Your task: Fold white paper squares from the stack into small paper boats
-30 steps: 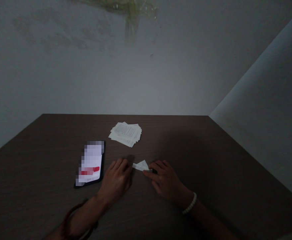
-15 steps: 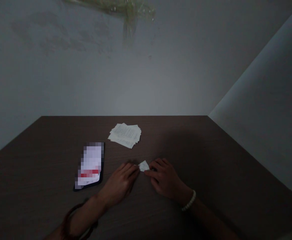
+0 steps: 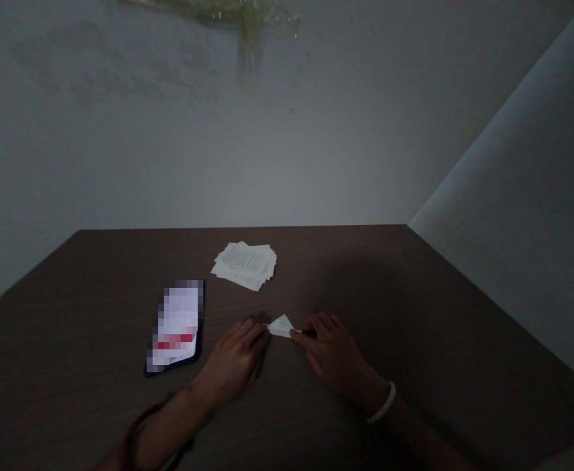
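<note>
A small folded piece of printed paper point(image 3: 281, 326), pointed at the top like a triangle, lies on the table between my hands. My left hand point(image 3: 236, 353) has its fingers closed on the paper's left corner. At the right corner, my right hand point(image 3: 334, 353) presses a fingertip on the paper, with its other fingers bent just beyond. The paper's corners are partly hidden under the fingertips.
A loose stack of printed paper slips point(image 3: 245, 265) sits farther back on the brown table point(image 3: 120, 261). Left of my hands lies a phone point(image 3: 176, 327) with a lit, blurred screen. Walls point(image 3: 267, 163) border the table behind and on the right.
My right hand has shifted slightly right along the paper's edge, so more of the paper shows. My left hand stays nearly where it was, at the left corner.
</note>
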Motion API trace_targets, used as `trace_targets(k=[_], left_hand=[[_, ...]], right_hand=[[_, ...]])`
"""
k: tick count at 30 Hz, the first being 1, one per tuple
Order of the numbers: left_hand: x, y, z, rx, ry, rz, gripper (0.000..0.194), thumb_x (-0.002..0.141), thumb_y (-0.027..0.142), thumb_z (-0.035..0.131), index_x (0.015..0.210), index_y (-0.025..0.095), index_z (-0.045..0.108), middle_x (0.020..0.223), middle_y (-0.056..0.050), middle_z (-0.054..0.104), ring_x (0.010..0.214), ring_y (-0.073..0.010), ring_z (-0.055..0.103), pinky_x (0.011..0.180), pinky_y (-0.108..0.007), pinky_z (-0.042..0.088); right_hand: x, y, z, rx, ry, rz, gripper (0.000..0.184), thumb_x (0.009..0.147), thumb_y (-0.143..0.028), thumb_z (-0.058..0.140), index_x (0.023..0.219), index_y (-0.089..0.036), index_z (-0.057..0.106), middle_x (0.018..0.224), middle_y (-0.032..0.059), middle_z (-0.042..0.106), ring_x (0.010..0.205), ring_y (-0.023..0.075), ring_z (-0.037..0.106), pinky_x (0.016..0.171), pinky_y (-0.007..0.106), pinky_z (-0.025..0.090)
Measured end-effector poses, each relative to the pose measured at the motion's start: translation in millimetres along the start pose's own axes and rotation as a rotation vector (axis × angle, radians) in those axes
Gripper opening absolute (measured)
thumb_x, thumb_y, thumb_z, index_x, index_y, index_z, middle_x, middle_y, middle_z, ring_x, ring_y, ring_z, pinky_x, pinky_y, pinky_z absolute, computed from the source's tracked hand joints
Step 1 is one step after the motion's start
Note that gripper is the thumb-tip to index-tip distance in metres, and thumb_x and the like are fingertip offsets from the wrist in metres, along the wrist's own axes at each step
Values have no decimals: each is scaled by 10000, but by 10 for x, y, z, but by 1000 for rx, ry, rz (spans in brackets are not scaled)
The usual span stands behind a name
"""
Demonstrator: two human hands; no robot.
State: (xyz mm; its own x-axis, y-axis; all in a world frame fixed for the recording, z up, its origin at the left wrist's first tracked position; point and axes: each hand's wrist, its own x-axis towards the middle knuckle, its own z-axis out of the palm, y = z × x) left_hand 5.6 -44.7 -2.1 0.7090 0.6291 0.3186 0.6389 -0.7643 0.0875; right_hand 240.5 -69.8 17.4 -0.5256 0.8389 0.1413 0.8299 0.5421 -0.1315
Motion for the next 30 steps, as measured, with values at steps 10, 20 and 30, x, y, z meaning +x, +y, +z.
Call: trace_targets(k=[10, 20, 30], left_hand=[[10, 5, -21, -33, -10, 2, 240, 837, 72, 496, 1028, 118, 632, 977, -105, 629, 887, -258, 553, 786, -439, 498], [44, -92, -20, -338, 25, -39, 302, 903, 74, 430, 1098, 164, 642, 970, -90, 571, 904, -210, 518, 774, -330, 477], [28, -50, -17, -185, -38, -10, 353, 840, 2, 462, 1068, 183, 663, 983, -80, 565, 897, -215, 508, 751, -346, 479]], right_hand=[[-93, 24, 54, 1, 69, 42, 345, 853, -156, 589, 1174, -281, 611, 976, 55, 590, 916, 215, 486, 796, 350, 351], [325, -55, 39, 4, 114, 108, 196, 887, -362, 628, 782, -202, 670, 870, 40, 629, 907, 214, 521, 772, 336, 391], [353, -44, 88, 136, 90, -30, 137, 939, -207, 546, 978, -232, 675, 961, 31, 603, 950, 172, 508, 829, 298, 414]])
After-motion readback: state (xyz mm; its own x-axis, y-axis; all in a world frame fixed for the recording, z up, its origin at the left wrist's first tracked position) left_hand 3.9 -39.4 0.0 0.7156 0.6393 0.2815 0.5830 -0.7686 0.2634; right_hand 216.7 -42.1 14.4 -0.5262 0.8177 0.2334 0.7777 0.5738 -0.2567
